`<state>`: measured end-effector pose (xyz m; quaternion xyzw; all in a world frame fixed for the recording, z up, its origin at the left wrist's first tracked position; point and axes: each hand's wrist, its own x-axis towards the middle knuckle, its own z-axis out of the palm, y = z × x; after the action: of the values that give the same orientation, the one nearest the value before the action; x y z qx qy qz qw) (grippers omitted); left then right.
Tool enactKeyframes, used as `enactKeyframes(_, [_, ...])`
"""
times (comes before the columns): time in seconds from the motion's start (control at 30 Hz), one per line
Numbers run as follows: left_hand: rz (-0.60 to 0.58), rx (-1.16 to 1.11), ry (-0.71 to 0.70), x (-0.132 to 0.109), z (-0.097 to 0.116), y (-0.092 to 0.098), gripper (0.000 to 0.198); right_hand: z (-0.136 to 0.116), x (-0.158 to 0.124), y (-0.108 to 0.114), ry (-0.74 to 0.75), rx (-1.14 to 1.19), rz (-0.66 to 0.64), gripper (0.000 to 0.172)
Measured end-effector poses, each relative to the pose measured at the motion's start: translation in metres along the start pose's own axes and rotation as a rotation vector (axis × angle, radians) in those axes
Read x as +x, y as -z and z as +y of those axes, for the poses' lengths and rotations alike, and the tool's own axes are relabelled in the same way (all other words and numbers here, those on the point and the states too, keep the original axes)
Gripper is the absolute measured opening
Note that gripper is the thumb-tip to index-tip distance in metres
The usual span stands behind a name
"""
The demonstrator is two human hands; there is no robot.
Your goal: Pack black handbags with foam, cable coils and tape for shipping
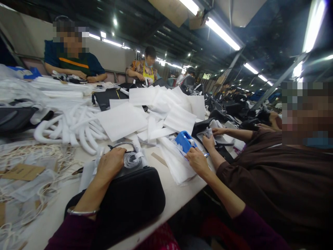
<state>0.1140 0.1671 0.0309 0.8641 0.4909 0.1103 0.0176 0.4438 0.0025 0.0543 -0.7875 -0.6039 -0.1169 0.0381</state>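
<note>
A black case (137, 198) lies at the table's near edge, with a coiled, plastic-wrapped strap (132, 160) and a white foam-wrapped handle at its far side. My left hand (110, 165) rests at that far side with its fingers curled over the handle area; what its fingertips grip is hidden. To the right, my right hand (197, 160) is closed at the near end of a blue tape dispenser (184, 141). The dispenser is tilted above white foam sheets (175, 166).
White foam sheets (122, 121) are heaped mid-table, beside foam tubes (65, 128). Cords and brown tags (24, 172) lie at the left. At the right, a person in a brown top (273, 166) handles a black item; other people sit across the table.
</note>
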Motion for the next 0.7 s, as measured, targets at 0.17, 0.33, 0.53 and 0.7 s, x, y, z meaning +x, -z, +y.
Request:
enactKeyframes(0.17, [0.016,0.006,-0.005,0.0,-0.002,-0.003,0.037,0.007,0.002,0.01,0.067,0.368,0.029,0.046])
enactKeyframes(0.33, [-0.008,-0.011,0.008,0.0,-0.002,-0.003,0.036,0.006,0.015,0.016,0.294,0.794,-0.245,0.041])
enactKeyframes(0.53, [-0.031,-0.028,0.024,-0.001,0.001,0.003,0.034,-0.022,0.027,0.022,0.539,0.641,-0.166,0.042])
enactKeyframes(0.7, [-0.04,-0.029,0.019,-0.002,0.0,0.002,0.036,-0.047,0.04,0.037,0.66,0.23,0.096,0.019])
